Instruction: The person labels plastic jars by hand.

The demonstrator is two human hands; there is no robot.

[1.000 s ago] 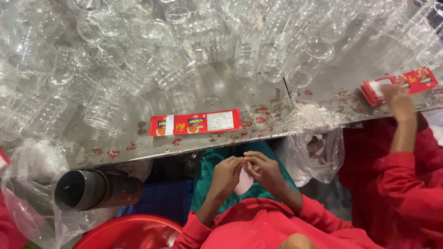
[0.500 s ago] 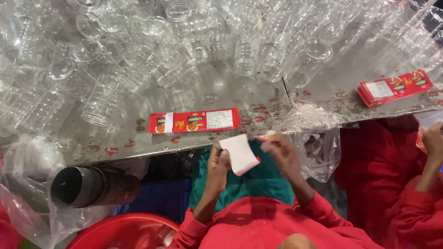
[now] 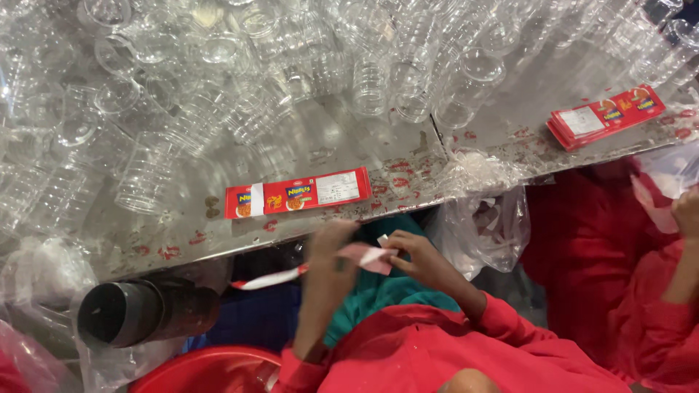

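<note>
Your left hand (image 3: pixel 329 251) was blurred, its fingers closed in a pinch on a long label strip (image 3: pixel 309 269), red and white, which ran out to the left below the table edge. Your right hand (image 3: pixel 413 251) pinched the other end of the same strip, where a pale, pinkish piece folded over between the two hands. Both hands sat close together just under the front edge of the metal table (image 3: pixel 349 156), above your teal lap and red sleeves.

On the table just beyond your hands lay a flat red label (image 3: pixel 298 198) with a white panel at one end. Past it, a heap of clear plastic jars (image 3: pixel 240 87) covered most of the table top. Far to the right, a small stack of red labels (image 3: pixel 606 116) rested near the edge. A dark cylinder (image 3: pixel 138 313) wrapped in clear plastic lay below the table to your left. At the right edge, another person's hand (image 3: pixel 686 211) in a red sleeve held something pale.
</note>
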